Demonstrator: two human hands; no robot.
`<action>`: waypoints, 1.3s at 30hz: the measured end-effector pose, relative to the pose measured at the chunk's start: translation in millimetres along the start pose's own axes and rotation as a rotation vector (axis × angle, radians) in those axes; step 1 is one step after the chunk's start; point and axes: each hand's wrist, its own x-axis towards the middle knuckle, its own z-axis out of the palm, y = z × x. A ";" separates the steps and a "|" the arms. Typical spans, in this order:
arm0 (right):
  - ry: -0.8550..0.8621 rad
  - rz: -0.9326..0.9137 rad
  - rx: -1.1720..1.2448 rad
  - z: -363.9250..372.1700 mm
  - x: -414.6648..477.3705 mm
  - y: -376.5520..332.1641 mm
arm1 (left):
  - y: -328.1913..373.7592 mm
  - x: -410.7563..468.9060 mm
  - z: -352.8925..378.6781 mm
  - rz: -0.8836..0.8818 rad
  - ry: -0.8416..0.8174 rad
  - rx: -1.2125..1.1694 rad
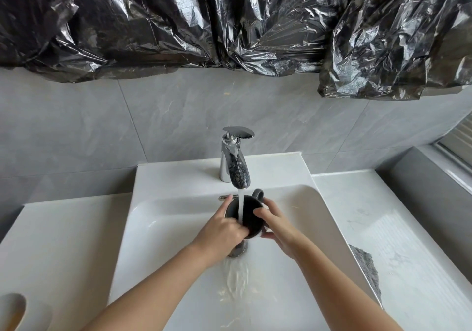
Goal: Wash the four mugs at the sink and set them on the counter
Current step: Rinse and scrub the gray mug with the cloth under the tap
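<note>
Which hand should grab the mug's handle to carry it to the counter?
Probably the right hand. The handle of the mug sticks out on the far right, close beside that hand, while the left hand grips the opposite side.

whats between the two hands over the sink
The mug: the left hand and right hand grip it from either side, with the water stream from the tap running into it. The head view shows this.

Faucet (233, 158) is shiny chrome metal, sink (163, 228) under it smooth glossy white, mug (250, 226) below its spout matt dark, crinkly glossy black plastic sheeting (229, 24) above it.
</note>
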 end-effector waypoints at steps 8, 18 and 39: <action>-0.085 -0.017 -0.155 1.7 -1.2 -8.1 | -18.9 7.3 -7.8 0.077 -0.152 0.211; 0.015 0.004 0.155 7.9 -5.6 11.3 | -0.8 0.8 0.1 0.013 0.252 -0.061; -0.038 -0.030 -0.023 4.0 3.6 2.5 | -16.0 11.7 19.3 -0.092 -0.041 0.000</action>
